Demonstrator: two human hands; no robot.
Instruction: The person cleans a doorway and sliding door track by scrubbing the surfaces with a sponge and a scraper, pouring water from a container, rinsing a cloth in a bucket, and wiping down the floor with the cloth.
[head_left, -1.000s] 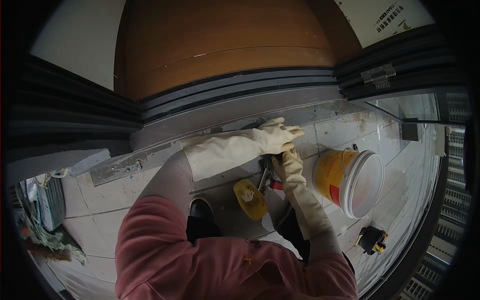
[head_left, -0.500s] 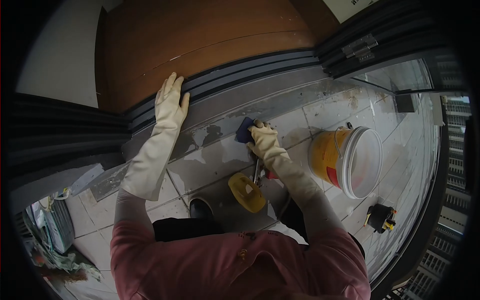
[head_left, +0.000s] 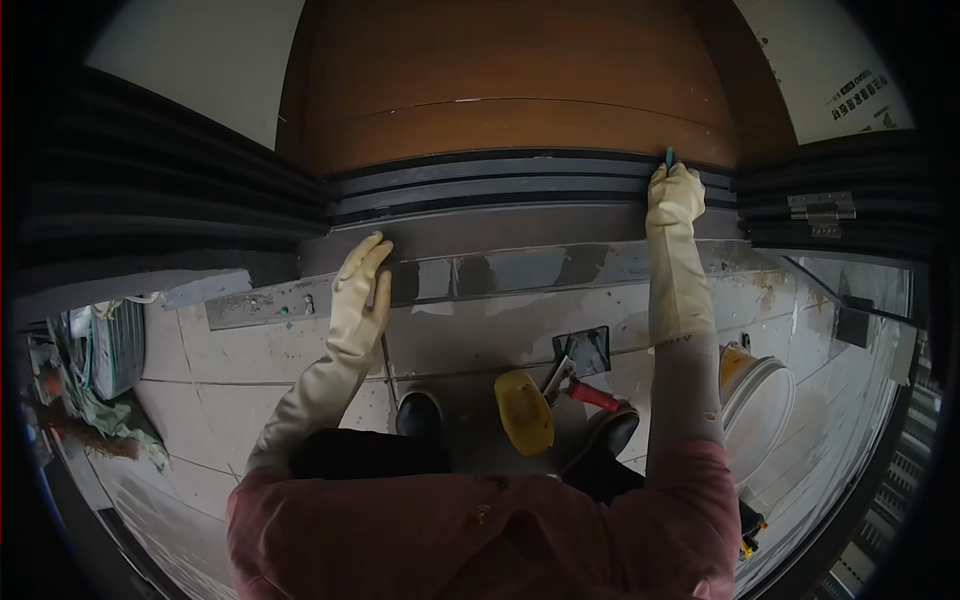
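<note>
White rubber gloves cover both my hands. My right hand (head_left: 676, 195) is at the right part of the grey sliding-door track (head_left: 490, 188), its fingers closed. From them a thin blue-green edge of a pad (head_left: 669, 156) sticks up; the rest is hidden in the glove. My left hand (head_left: 362, 280) has its fingers stretched out over the left end of the grey sill (head_left: 500, 223), holding nothing; I cannot tell whether it touches. On the tiles between my boots lie a yellow plastic object (head_left: 524, 412) and a red-handled tool (head_left: 594, 395) with a flat dark blade.
A yellow and white bucket (head_left: 765, 405) stands at the right, partly behind my right arm. Behind the track is a brown wooden panel (head_left: 520, 70). Wet patches mark the tile strip below the sill. A green bundle (head_left: 115, 350) lies at the far left.
My right hand has gone from the wet floor up to the track's right side with the pad. My left hand has come down off the track to the sill. The view has turned.
</note>
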